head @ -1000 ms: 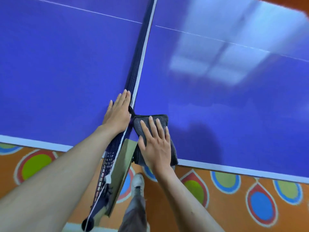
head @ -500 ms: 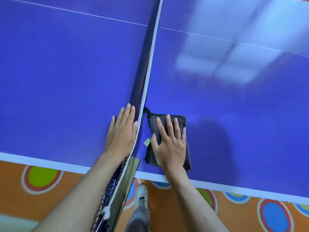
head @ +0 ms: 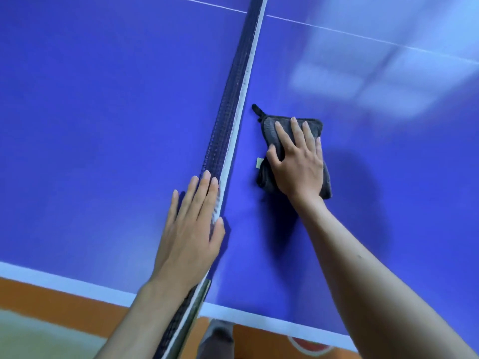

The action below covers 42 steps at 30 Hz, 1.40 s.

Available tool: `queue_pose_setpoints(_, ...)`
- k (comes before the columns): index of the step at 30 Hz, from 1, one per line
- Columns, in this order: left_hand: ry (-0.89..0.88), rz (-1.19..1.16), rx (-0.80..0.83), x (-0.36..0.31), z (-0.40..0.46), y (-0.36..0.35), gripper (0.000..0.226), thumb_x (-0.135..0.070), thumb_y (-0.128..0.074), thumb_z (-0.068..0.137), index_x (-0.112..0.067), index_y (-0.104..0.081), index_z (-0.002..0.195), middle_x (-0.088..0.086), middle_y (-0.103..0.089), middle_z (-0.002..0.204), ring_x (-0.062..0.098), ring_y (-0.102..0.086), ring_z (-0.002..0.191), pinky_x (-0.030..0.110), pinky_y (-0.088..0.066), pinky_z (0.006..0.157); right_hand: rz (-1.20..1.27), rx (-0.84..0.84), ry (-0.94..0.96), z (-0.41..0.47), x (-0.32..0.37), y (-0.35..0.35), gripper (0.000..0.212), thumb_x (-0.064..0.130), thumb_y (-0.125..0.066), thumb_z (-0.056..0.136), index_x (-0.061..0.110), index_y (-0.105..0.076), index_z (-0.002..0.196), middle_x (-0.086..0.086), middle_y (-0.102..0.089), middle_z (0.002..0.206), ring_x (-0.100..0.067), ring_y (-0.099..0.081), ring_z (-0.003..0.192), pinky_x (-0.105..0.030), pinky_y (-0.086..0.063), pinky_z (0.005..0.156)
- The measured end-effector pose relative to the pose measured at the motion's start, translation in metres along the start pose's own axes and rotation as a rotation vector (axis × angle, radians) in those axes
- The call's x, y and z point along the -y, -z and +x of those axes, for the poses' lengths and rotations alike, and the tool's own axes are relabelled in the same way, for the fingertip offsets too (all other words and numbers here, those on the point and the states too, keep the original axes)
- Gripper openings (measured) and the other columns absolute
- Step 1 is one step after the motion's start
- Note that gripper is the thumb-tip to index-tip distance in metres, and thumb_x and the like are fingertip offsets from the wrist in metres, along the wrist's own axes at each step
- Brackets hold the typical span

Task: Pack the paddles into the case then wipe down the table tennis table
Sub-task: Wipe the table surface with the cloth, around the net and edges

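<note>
Lying under right hand (head: 298, 164) fingers (head: 283, 136): cloth (head: 269, 125).

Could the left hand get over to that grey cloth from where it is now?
Probably not directly. The left hand rests flat against the net, which stands between it and the cloth under the right hand. It would have to lift over the net.

Bench (head: 375, 216) surface right of net (head: 234, 104) is open beyond cloth (head: 272, 136). Crossing to left side is blocked by net; left hand (head: 189, 229) laid against it.
</note>
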<state>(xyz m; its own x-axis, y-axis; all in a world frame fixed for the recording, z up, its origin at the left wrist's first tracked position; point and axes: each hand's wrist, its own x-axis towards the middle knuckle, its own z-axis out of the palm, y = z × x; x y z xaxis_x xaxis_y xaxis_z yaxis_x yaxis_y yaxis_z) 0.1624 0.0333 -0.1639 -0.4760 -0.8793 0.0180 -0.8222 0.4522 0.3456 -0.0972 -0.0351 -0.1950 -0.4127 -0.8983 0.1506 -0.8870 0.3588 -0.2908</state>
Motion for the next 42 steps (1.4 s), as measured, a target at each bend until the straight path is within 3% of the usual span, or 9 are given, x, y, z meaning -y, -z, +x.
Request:
queue_pose_setpoints(4, -0.013, -0.050, -0.041, -0.008, 0.000, 0.002, 0.071, -0.030, -0.041, 0.102, -0.019, -0.013, 0.166, -0.007, -0.005, 0.174, 0.012, -0.003, 0.160, 0.045, -0.011, 0.130, -0.011, 0.028, 0.042, -0.008, -0.003, 0.003, 0.061, 0.049, -0.038, 0.101, 0.035, -0.041, 0.160, 0.000, -0.030, 0.171, -0.023, -0.020, 0.159, -0.049, -0.013, 0.130)
queue_pose_setpoints(9, -0.086, 0.125, -0.020, -0.016, 0.002, 0.002, 0.063, -0.028, -0.040, 0.103, -0.014, -0.027, 0.163, 0.001, -0.016, 0.172, 0.018, -0.011, 0.160, 0.047, -0.018, 0.129, -0.023, -0.015, 0.049, -0.073, -0.007, 0.012, 0.060, 0.046, -0.039, 0.100, 0.031, -0.046, 0.157, -0.003, -0.037, 0.168, -0.027, -0.027, 0.157, -0.053, -0.020, 0.128)
queue_pose_setpoints(15, 0.000, 0.049, 0.128, -0.052, 0.003, 0.023, 0.072, -0.023, -0.045, 0.106, -0.017, -0.006, 0.166, -0.004, -0.001, 0.174, 0.013, 0.003, 0.159, 0.038, -0.003, 0.130, -0.060, -0.016, 0.065, -0.204, -0.021, 0.040, 0.057, 0.045, -0.043, 0.100, 0.029, -0.050, 0.155, -0.004, -0.038, 0.167, -0.027, -0.032, 0.156, -0.054, -0.027, 0.125)
queue_pose_setpoints(23, 0.100, -0.042, -0.003, -0.112, -0.043, 0.006, 0.059, -0.023, -0.047, 0.105, -0.013, -0.030, 0.160, 0.003, -0.020, 0.171, 0.016, -0.002, 0.160, 0.046, 0.000, 0.130, -0.129, 0.053, 0.070, -0.320, -0.053, 0.070, 0.060, 0.049, -0.039, 0.105, 0.032, -0.035, 0.162, 0.000, -0.026, 0.172, -0.023, -0.021, 0.160, -0.052, -0.028, 0.125)
queue_pose_setpoints(30, 0.117, -0.209, -0.030, -0.119, -0.074, -0.018, 0.051, -0.017, -0.051, 0.104, -0.016, -0.044, 0.154, -0.002, -0.024, 0.170, 0.011, -0.013, 0.158, 0.040, -0.009, 0.129, -0.154, -0.018, -0.051, -0.279, -0.051, 0.056, 0.058, 0.048, -0.038, 0.107, 0.033, -0.036, 0.162, 0.000, -0.025, 0.172, -0.024, -0.020, 0.160, -0.055, -0.023, 0.127)
queue_pose_setpoints(34, 0.132, -0.285, 0.006, -0.122, -0.069, -0.021, 0.050, -0.018, -0.050, 0.106, -0.021, -0.043, 0.155, -0.010, -0.028, 0.168, -0.019, 0.003, 0.139, 0.037, -0.021, 0.126, -0.120, -0.118, -0.107, -0.222, -0.059, 0.046, 0.057, 0.046, -0.047, 0.101, 0.033, -0.047, 0.157, -0.001, -0.036, 0.168, -0.027, -0.030, 0.157, -0.056, -0.023, 0.126)
queue_pose_setpoints(38, 0.072, -0.260, -0.011, -0.117, -0.051, -0.029, 0.046, -0.016, -0.049, 0.105, -0.021, -0.050, 0.151, -0.010, -0.044, 0.159, 0.003, -0.033, 0.150, 0.029, -0.018, 0.127, -0.103, -0.103, -0.139, -0.155, -0.070, 0.040, 0.059, 0.049, -0.044, 0.098, 0.035, -0.048, 0.156, 0.001, -0.033, 0.170, -0.025, -0.027, 0.157, -0.054, -0.018, 0.128)
queue_pose_setpoints(42, -0.011, -0.230, -0.058, -0.111, -0.035, -0.032, 0.045, -0.020, -0.044, 0.101, -0.020, -0.059, 0.143, -0.007, -0.056, 0.150, 0.008, -0.046, 0.143, 0.033, -0.029, 0.124, -0.083, -0.030, -0.183, -0.089, -0.084, 0.039, 0.063, 0.053, -0.037, 0.098, 0.038, -0.042, 0.158, 0.005, -0.025, 0.173, -0.020, -0.018, 0.160, -0.051, -0.012, 0.129)
